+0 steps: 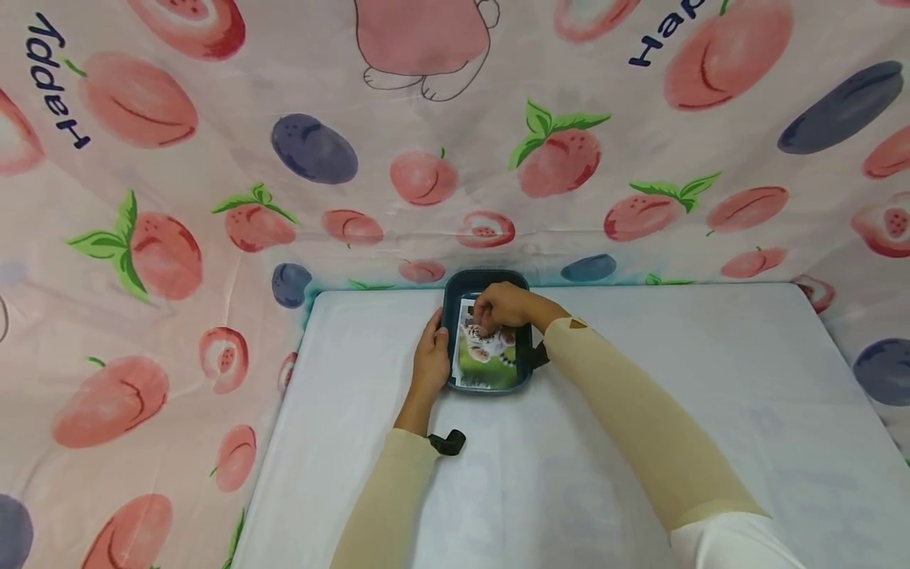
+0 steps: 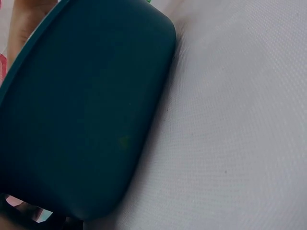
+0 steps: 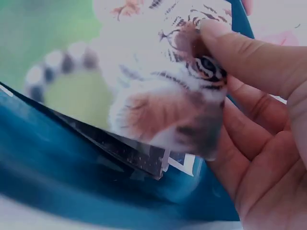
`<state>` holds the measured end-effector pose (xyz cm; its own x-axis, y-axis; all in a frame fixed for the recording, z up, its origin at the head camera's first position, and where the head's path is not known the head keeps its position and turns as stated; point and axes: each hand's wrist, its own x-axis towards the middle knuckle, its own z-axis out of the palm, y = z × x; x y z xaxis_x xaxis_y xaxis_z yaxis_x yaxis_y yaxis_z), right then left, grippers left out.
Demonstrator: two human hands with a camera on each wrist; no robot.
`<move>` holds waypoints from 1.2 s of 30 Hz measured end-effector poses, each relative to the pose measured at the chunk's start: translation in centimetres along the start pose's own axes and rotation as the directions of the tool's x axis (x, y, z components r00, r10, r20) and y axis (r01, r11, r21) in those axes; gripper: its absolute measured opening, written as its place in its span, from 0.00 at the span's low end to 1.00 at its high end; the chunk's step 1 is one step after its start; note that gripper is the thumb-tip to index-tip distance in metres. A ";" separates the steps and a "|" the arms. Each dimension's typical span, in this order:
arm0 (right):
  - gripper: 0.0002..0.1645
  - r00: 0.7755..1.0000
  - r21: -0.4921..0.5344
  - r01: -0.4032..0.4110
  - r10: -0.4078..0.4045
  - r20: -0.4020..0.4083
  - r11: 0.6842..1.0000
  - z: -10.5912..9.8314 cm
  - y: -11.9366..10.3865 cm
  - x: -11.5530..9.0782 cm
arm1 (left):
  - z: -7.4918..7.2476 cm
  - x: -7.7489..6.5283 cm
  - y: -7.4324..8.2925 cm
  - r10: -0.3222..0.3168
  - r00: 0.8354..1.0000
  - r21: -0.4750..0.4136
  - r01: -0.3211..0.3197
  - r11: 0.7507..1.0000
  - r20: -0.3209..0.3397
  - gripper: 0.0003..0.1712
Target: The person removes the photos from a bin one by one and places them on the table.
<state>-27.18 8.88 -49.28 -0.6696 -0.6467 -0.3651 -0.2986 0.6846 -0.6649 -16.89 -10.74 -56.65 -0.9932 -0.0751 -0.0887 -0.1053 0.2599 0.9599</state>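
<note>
A dark teal plastic basin (image 1: 490,390) stands on the white table near its far edge. My left hand (image 1: 430,357) holds the basin by its left side, with the thumb near the rim; its fingers are mostly hidden in the left wrist view, where the basin's outer wall (image 2: 91,105) fills much of the picture. Reaching over the basin, my right hand (image 1: 502,306) pinches a photo card of a white tiger cub (image 3: 144,86) between thumb and fingers. Below that raised card edge, another dark printed card (image 3: 139,155) shows inside the basin.
The white tabletop (image 1: 604,474) spreads around the basin. A fruit-patterned cloth (image 1: 426,126) hangs behind the table and along its left side. Dark straps (image 1: 446,442) sit at the wrists over beige sleeves (image 1: 640,427).
</note>
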 end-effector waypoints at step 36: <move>0.22 0.935 0.205 0.009 0.064 -0.349 0.979 -3.1 5.1 -10.3 | 0.0 0.0 -0.3 -0.026 1.000 -0.019 0.026 0.999 0.008 0.28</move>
<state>-23.91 20.06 -46.84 -0.8826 -0.4432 -0.1567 -0.1592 0.5954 -0.7875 -16.81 -10.81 -56.92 -0.9905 -0.0742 -0.1155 -0.1302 0.2397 0.9621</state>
